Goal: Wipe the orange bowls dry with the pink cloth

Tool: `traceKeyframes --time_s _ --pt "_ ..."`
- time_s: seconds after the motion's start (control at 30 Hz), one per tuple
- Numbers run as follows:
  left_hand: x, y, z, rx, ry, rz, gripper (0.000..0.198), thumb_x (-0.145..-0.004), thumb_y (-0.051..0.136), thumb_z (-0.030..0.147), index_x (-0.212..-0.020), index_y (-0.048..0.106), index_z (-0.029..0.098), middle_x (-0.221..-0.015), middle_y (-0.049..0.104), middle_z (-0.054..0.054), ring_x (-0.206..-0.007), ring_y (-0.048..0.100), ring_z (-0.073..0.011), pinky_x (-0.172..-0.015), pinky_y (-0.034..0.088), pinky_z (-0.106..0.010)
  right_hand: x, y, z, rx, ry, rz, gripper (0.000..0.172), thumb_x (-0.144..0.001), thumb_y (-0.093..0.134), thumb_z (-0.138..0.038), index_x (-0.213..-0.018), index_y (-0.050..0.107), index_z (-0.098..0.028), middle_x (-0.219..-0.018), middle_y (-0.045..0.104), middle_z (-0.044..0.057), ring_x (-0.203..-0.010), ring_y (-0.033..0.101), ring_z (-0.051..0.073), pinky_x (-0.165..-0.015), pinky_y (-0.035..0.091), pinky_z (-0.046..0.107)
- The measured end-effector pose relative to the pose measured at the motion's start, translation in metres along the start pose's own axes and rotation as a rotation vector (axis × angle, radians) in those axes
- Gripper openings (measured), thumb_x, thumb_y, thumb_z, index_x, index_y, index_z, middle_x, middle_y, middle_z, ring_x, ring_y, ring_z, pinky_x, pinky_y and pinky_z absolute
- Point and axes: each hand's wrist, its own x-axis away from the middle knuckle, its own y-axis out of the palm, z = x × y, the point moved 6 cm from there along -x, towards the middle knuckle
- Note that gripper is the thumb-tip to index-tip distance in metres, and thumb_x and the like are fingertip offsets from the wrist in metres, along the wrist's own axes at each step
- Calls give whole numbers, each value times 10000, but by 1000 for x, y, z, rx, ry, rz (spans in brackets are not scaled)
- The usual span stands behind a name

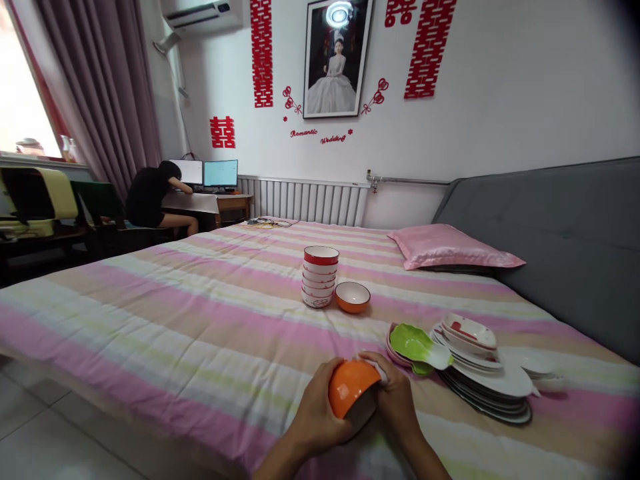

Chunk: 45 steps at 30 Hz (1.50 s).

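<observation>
An orange bowl (353, 383) is tilted on its side above the near edge of the bed. My left hand (317, 410) is closed round its left side. My right hand (397, 397) presses a white cloth or tissue (377, 368), only partly visible, against the bowl's right rim. Beyond them stands a stack of several white bowls with red patterns (319, 283), a red-rimmed one on top. Close to that stack, a second orange bowl (353, 305) with a white inside sits upright.
Right of my hands lie a green leaf-shaped dish (413, 343), piled plates (510, 377) and small white dishes (470, 330). A pink pillow (450, 247) rests by the grey headboard (545, 233). Cables (270, 223) lie at the bed's far edge. Another person (150, 197) sits at a desk.
</observation>
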Motion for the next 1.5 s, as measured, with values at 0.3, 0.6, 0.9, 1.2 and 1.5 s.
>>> traceKeyframes --time_s 0.3,0.6,0.9,1.2,1.5 --pt "-1 -1 -1 4 7 -26 780 -534 598 83 -1288 408 152 -1344 488 -134 -1256 452 -304 -1110 316 -440 7 1 12 -89 130 31 263 -796 525 -301 -944 710 -187 -951 753 81 -819 710 217 -698 547 274" --pt "0 -7 -2 84 0 -27 850 -601 665 205 -1376 323 134 -1401 409 -161 -1293 403 -319 -1105 311 -447 9 -22 -36 263 -202 279 383 -728 462 -115 -1004 706 -218 -960 761 29 -844 730 201 -704 567 273" --pt "-8 1 3 64 111 1 751 -616 673 197 -1312 398 137 -1328 506 -138 -1223 491 -300 -1067 381 -426 17 -2 -87 479 -664 206 466 -728 396 -4 -998 701 -231 -1022 746 41 -956 700 198 -835 555 330" --pt "-9 -4 5 13 23 1 741 -543 615 119 -1260 431 156 -1314 525 -134 -1214 497 -311 -1073 366 -456 -3 -5 -46 170 -268 108 353 -746 493 -109 -998 701 -245 -978 751 32 -917 706 209 -802 555 315" --pt "-9 -5 -7 4 2 19 790 -509 560 65 -1282 429 157 -1322 519 -122 -1226 484 -297 -1087 348 -440 0 5 5 -149 145 67 247 -751 546 -236 -959 675 -196 -923 752 59 -813 710 224 -701 548 291"
